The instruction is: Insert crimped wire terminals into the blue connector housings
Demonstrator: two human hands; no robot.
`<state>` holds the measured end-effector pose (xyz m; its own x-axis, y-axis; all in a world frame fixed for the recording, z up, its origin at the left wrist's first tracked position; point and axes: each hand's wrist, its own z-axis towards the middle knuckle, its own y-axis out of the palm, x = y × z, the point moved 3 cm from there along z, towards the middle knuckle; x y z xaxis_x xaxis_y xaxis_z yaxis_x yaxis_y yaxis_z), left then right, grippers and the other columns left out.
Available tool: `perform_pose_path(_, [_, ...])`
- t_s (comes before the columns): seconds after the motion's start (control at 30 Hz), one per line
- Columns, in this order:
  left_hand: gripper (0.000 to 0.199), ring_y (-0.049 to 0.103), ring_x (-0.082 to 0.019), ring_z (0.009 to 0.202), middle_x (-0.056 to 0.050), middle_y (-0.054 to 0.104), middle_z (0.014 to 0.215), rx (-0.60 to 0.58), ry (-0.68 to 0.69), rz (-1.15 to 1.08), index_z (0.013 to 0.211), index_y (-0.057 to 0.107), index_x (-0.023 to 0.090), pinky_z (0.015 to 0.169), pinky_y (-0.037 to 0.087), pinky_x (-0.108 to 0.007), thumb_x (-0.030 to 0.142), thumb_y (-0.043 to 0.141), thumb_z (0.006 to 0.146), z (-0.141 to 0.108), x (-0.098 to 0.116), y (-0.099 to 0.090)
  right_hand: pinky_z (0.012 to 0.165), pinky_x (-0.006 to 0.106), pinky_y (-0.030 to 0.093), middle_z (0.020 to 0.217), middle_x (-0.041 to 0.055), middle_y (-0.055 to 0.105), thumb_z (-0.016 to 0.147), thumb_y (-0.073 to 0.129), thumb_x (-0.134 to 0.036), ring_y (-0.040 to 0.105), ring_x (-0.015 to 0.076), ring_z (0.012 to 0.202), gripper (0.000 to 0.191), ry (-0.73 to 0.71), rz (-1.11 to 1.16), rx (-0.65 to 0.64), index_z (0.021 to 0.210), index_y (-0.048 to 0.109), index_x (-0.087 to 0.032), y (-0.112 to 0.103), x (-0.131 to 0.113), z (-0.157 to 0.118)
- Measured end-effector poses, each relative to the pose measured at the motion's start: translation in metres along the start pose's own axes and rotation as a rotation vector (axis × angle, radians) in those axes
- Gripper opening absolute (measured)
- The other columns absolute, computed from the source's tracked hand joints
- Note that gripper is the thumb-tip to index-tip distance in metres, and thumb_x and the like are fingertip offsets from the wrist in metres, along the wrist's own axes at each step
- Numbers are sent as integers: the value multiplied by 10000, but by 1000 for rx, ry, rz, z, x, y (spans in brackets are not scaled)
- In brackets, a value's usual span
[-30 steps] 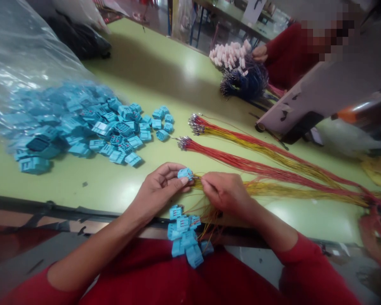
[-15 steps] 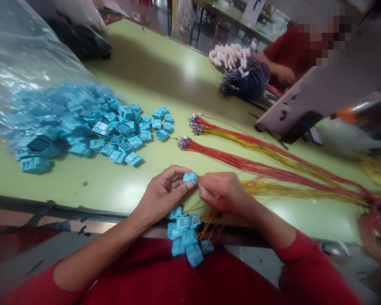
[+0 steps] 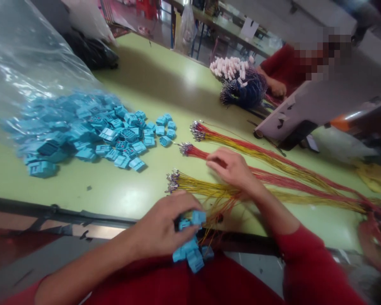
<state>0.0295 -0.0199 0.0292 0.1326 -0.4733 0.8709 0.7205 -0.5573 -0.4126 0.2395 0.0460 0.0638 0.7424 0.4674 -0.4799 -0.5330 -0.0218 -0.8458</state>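
My left hand point(image 3: 168, 220) is closed round a blue connector point(image 3: 198, 217) at the table's front edge, above a hanging cluster of blue connectors point(image 3: 190, 250) with thin yellow and orange wires. Over the red wire bundle point(image 3: 197, 152) is my right hand point(image 3: 228, 165), its thumb and fingers slightly apart, with nothing visible between them. Just below it runs a yellow wire bundle point(image 3: 193, 184) with metal terminals at its left end. Another red and yellow bundle point(image 3: 222, 137) lies farther back.
Many loose blue connectors point(image 3: 114, 135) spill from a clear plastic bag point(image 3: 28, 55) at the left. Blue wires with pale pink connectors point(image 3: 230, 67) lie at the back, beside another person's hand point(image 3: 277, 88). A grey panel point(image 3: 292, 110) stands at the right.
My left hand has lowered the connector to the hanging cluster. My right hand has left the connector, moved up and opened over the red wires. The yellow bundle's terminals are now uncovered.
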Motion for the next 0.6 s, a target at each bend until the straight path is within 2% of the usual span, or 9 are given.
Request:
perform_pose_path(0.1, [214, 646, -270, 864, -89, 717, 933, -252, 125, -42, 1020, 671, 234, 753, 488, -371, 166, 647, 819, -2, 17, 16, 711, 283, 367, 863, 25, 641, 933, 665, -282, 537, 162, 770, 102, 119, -115, -48, 925, 696, -186, 21, 26, 28])
perform_pose_path(0.2, [146, 633, -273, 809, -91, 697, 871, -341, 158, -71, 960, 672, 226, 698, 466, -372, 300, 712, 841, 0, 20, 19, 693, 276, 328, 852, 20, 635, 917, 675, -263, 522, 161, 770, 93, 185, -162, -106, 878, 696, -181, 40, 38, 47])
perform_pose_path(0.27, [160, 646, -263, 850, -85, 718, 908, -264, 103, -18, 1008, 692, 229, 761, 480, -364, 362, 658, 926, 7, 9, 7, 691, 277, 315, 837, 17, 638, 926, 655, -242, 525, 160, 771, 115, 178, -158, -110, 838, 692, -178, 45, 40, 52])
perform_pose_path(0.33, [192, 657, -261, 940, -89, 740, 998, -32, 22, 135, 1062, 709, 236, 868, 481, -379, 337, 561, 993, 17, -11, -19, 685, 280, 308, 816, 15, 635, 940, 635, -241, 524, 161, 761, 149, 155, -158, -86, 813, 685, -180, 46, 39, 52])
perform_pose_path(0.4, [215, 644, -298, 1007, -121, 734, 1059, 243, -90, 358, 1061, 719, 215, 915, 474, -419, 344, 579, 962, 28, -35, -52, 678, 284, 304, 803, 17, 631, 952, 624, -247, 520, 167, 753, 172, 139, -167, -53, 798, 667, -183, 46, 38, 49])
perform_pose_path(0.43, [233, 630, -323, 1049, -138, 725, 1091, 305, -151, 468, 1081, 719, 205, 931, 469, -439, 342, 593, 941, 35, -46, -67, 679, 287, 304, 804, 22, 632, 958, 618, -250, 518, 171, 753, 181, 132, -177, -37, 793, 654, -185, 45, 37, 46])
perform_pose_path(0.53, [263, 609, -350, 1089, -152, 709, 1095, 263, -282, 740, 1122, 699, 175, 954, 463, -441, 294, 601, 909, 59, -70, -99, 696, 303, 314, 820, 45, 639, 987, 583, -279, 510, 190, 761, 207, 111, -227, 13, 800, 610, -194, 46, 32, 41])
perform_pose_path(0.6, [302, 597, -367, 1105, -184, 693, 1090, 200, -347, 889, 1113, 691, 114, 952, 461, -440, 331, 557, 951, 73, -78, -109, 715, 319, 325, 830, 64, 639, 1005, 553, -313, 507, 204, 770, 227, 100, -259, 38, 809, 580, -202, 46, 30, 38])
